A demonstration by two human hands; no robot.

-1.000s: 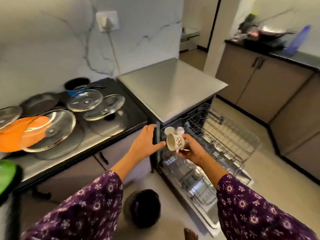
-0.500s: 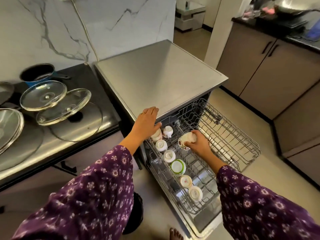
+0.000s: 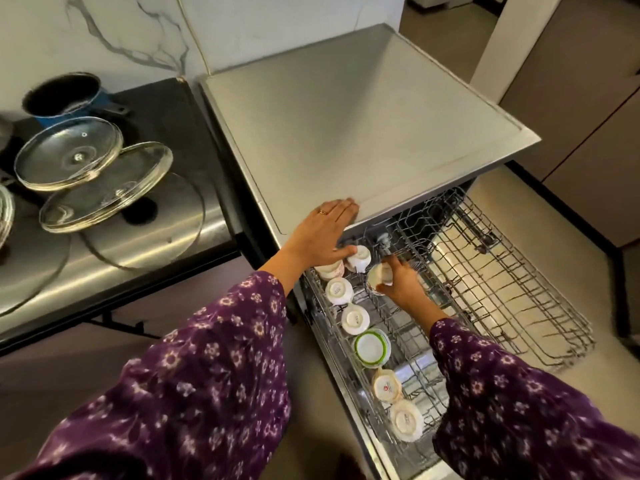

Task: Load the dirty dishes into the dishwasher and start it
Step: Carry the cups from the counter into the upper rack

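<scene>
Head view: eight cups in all. Seven cups (image 3: pixel 355 318) sit base-up in the rack (image 3: pixel 398 329), in a row just left of the right hand (image 3: pixel 403 287). Its fingers clasp the eighth cup (image 3: pixel 379 277) over the rack, lying sideways, axis left-right. Left hand (image 3: pixel 323 235) lies flat, fingers straight on the dishwasher top (image 3: pixel 346 133).

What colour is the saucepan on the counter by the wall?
The saucepan is blue outside and black inside; the head view shows it.

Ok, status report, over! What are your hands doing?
Right hand holds cup over rack. Left hand flat on dishwasher top. Row of cups racked already; nothing seen blocking.
</scene>
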